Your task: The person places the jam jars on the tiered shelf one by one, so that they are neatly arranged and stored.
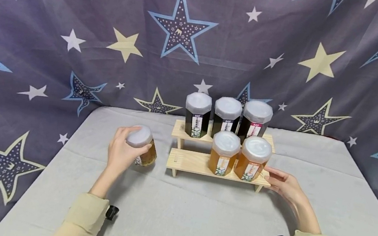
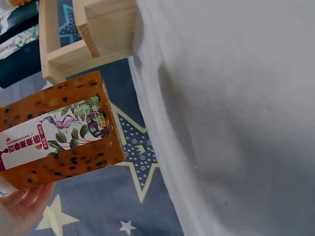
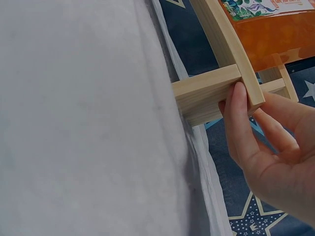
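Note:
My left hand (image 1: 121,149) grips a jar (image 1: 147,156) by its whitish lid, left of a two-step wooden rack (image 1: 187,161). Amber contents with dark seeds and a printed label show on this jar (image 2: 61,130) in the left wrist view; it tilts and appears raised off the cloth. At the rack's right end, my right hand (image 1: 285,187) pinches the lower board's corner, its fingers (image 3: 239,105) against the board and leg. Two orange jars, one at the middle (image 1: 224,154) and one at the right (image 1: 252,161), stand on the lower step.
Three dark jars, left (image 1: 197,115), middle (image 1: 226,117) and right (image 1: 256,120), stand on the upper step. Grey cloth (image 1: 187,221) covers the table. Behind it hangs a star-patterned curtain (image 1: 95,4).

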Motion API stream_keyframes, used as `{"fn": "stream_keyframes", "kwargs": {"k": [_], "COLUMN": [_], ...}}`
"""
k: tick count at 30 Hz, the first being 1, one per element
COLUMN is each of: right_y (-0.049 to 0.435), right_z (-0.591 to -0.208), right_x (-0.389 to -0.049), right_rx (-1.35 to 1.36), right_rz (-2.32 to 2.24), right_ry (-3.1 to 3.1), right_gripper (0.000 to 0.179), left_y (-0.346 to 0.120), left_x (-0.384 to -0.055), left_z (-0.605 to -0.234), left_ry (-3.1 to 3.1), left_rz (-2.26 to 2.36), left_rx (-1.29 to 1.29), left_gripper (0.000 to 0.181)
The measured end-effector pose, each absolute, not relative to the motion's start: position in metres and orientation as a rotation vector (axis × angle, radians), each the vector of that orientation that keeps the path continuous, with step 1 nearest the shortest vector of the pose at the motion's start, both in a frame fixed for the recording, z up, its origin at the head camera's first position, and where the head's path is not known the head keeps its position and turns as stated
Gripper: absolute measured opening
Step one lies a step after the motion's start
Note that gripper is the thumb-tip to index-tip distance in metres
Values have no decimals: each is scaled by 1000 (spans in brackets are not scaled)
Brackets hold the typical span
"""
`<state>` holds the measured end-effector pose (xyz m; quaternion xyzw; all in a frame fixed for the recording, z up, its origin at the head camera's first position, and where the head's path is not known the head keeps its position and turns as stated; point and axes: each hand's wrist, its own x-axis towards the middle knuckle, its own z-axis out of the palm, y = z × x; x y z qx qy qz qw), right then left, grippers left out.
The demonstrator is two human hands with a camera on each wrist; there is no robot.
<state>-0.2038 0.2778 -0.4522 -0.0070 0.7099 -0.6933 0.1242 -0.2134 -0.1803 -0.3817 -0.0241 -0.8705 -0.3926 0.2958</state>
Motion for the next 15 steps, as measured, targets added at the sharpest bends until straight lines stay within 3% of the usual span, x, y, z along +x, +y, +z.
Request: {"fn": "stream_keyframes", "kwargs": {"k": [3,10,15], "right_y": [278,278,278], "right_z": [-452,-452,-453], "right_x": [-204,-203,-203], "right_rx": [-19,-44,-52], "right_rz": [-2015,-2063,-2060], "right_ry": [2074,2037,2041], "right_gripper": [44,25,24], "left_y": [-177,-167,-158], "left_x": [-212,-207,-205], "left_z": [-378,-368,-362], "left_ry": [-2315,-2305,-2284], "left_rz": [-1062,-1074,-1079], "left_rx": [-67,-112,-166], "left_gripper": [54,55,53]}}
